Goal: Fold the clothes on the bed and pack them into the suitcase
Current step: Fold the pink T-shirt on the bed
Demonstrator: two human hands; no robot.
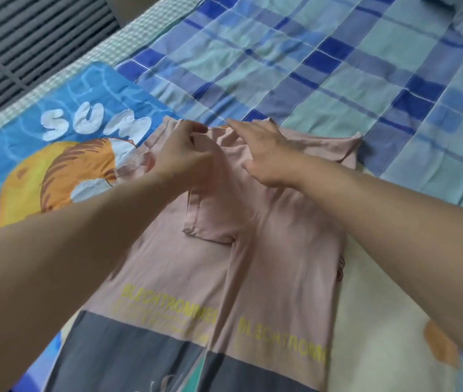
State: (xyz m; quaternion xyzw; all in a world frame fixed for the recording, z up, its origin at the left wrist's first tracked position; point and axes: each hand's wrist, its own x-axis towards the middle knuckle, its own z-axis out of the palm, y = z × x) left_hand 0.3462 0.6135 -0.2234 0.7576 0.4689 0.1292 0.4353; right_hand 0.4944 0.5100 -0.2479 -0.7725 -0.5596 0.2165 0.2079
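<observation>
Pink shirt [224, 273] lies side-folded at bed [337, 66] edge; left hand [179, 157] pinches collar, right hand [264, 154] presses flat; final folds and packing judged outstanding.

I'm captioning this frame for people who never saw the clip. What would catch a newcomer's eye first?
A pink T-shirt with yellow lettering lies at centre, its sides folded inward. The left hand pinches its collar edge, while the right hand lies flat beside it. A bright blue cartoon blanket lies left, a blue plaid sheet behind.

Both bare arms reach forward over a pink shirt [252, 250]: left hand [179, 154] pinching fabric near its collar, right hand [267, 154] pressed flat alongside.
</observation>
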